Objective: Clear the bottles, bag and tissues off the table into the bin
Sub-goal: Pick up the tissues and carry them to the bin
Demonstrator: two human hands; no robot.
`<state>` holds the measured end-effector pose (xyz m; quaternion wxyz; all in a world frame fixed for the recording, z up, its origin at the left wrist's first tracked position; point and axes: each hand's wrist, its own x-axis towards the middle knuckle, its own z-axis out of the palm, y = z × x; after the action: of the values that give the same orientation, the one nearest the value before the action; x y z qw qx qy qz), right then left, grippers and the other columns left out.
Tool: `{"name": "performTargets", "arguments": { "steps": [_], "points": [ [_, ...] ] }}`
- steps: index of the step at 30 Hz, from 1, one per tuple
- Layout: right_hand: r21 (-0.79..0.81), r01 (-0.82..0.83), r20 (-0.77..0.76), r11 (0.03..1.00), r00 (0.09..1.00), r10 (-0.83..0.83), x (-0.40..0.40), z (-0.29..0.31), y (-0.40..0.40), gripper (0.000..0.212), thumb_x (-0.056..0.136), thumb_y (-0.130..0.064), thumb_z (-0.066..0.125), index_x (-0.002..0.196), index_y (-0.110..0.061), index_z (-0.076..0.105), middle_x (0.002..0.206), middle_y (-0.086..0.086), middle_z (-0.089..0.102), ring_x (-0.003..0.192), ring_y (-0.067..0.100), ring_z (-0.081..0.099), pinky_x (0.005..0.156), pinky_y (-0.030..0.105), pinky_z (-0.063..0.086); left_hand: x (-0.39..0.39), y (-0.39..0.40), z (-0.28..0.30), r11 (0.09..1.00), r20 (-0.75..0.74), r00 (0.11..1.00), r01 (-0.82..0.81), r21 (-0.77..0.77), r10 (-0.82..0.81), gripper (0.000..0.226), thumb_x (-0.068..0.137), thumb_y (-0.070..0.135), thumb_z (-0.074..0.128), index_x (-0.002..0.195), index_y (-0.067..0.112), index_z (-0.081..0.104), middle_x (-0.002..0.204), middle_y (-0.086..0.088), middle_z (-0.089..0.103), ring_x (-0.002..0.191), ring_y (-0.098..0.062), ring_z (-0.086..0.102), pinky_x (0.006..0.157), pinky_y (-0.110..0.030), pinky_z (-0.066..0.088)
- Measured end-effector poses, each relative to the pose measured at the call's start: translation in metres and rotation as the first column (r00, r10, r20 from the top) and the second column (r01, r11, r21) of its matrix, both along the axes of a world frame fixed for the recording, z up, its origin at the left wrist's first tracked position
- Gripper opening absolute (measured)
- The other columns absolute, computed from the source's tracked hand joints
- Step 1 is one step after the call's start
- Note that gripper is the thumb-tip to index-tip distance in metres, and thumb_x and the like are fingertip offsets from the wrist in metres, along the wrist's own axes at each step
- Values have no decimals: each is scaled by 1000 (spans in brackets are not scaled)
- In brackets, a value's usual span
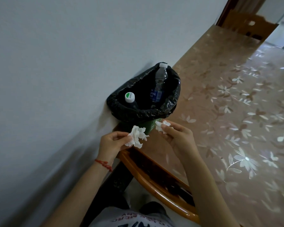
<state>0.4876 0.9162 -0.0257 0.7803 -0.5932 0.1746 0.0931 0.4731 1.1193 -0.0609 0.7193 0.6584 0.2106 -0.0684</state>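
Observation:
A green bin (150, 126) lined with a black bag (138, 112) stands between the wall and the table edge. Inside it lean a clear bottle with a blue label (160, 79) and a dark bottle with a white-and-green cap (130, 97). My left hand (111, 144) pinches a crumpled white tissue (137, 135) just in front of the bin, below its rim. My right hand (177, 136) grips a second, smaller crumpled tissue (162, 126) beside the bin's near right side.
The table (236, 112) with a floral plastic cover runs along the right. A wooden chair back (154, 181) curves below my hands. Another wooden chair (246, 23) stands at the table's far end. A grey wall (56, 63) fills the left.

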Motion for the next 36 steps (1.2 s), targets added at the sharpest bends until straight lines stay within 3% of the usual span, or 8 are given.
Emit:
{"name": "performTargets", "arguments": {
  "steps": [6, 14, 18, 21, 25, 26, 30, 36],
  "points": [
    [7, 16, 135, 1000, 991, -17, 46, 36, 3, 11, 76, -4, 70, 85, -10, 72, 76, -2, 75, 74, 13, 70, 70, 18, 54, 3, -6, 2, 1000, 10, 1000, 5, -11, -5, 10, 69, 7, 74, 77, 11, 70, 66, -3, 73, 65, -20, 71, 55, -22, 56],
    [-180, 28, 185, 983, 983, 6, 96, 52, 20, 24, 78, -10, 71, 101, -4, 68, 84, 0, 71, 76, 11, 69, 76, 24, 55, 5, -6, 8, 1000, 40, 999, -25, -19, 25, 10, 71, 5, 73, 72, 15, 70, 66, -2, 74, 67, -21, 71, 59, -25, 58],
    [-270, 20, 200, 963, 979, 36, 100, 52, 22, 25, 80, -16, 70, 104, -10, 67, 93, 3, 71, 88, 15, 68, 85, 32, 55, 3, -6, 8, 999, 39, 999, -24, -22, 25, 11, 71, 4, 72, 71, 15, 70, 67, -2, 74, 67, -22, 71, 59, -25, 58],
    [-411, 29, 232, 911, 970, 74, 92, 52, 21, 32, 80, -25, 70, 109, -13, 65, 102, 0, 69, 94, 11, 65, 86, 27, 53, 1, -7, 9, 1000, 28, 999, -23, -21, 23, 10, 71, 5, 73, 72, 14, 70, 67, -3, 74, 68, -22, 71, 59, -25, 59],
    [-677, 114, 335, 727, 927, 167, 65, 48, 14, 40, 84, -33, 64, 119, -16, 60, 107, -9, 63, 93, 3, 58, 73, 6, 44, 0, -8, 12, 1000, 44, 999, -2, -5, 2, 10, 71, 6, 73, 72, 15, 70, 68, -2, 74, 69, -22, 71, 59, -25, 58],
    [-742, 137, 349, 656, 915, 204, 56, 45, 11, 41, 85, -34, 62, 121, -16, 58, 110, -8, 61, 97, 6, 58, 77, 7, 44, -1, -8, 13, 1000, 53, 999, 7, 1, -7, 9, 71, 7, 74, 72, 16, 70, 69, -2, 74, 69, -22, 71, 59, -25, 58],
    [-934, 192, 303, 300, 870, 389, 17, 25, -2, 45, 89, -31, 57, 127, -9, 51, 135, 10, 51, 127, 23, 43, 103, 38, 38, -1, -12, 20, 999, 93, 995, 38, 2, -38, 9, 70, 11, 74, 71, 19, 71, 69, -2, 74, 68, -20, 71, 58, -23, 57],
    [-989, 115, 146, 95, 873, 466, -22, -9, -20, 47, 89, -32, 58, 127, -5, 52, 139, 16, 47, 131, 30, 39, 106, 44, 34, 0, -23, 28, 998, 139, 988, 64, 2, -64, 16, 70, 7, 74, 66, 22, 71, 65, 1, 73, 65, -15, 70, 56, -20, 56]
  ]
}}
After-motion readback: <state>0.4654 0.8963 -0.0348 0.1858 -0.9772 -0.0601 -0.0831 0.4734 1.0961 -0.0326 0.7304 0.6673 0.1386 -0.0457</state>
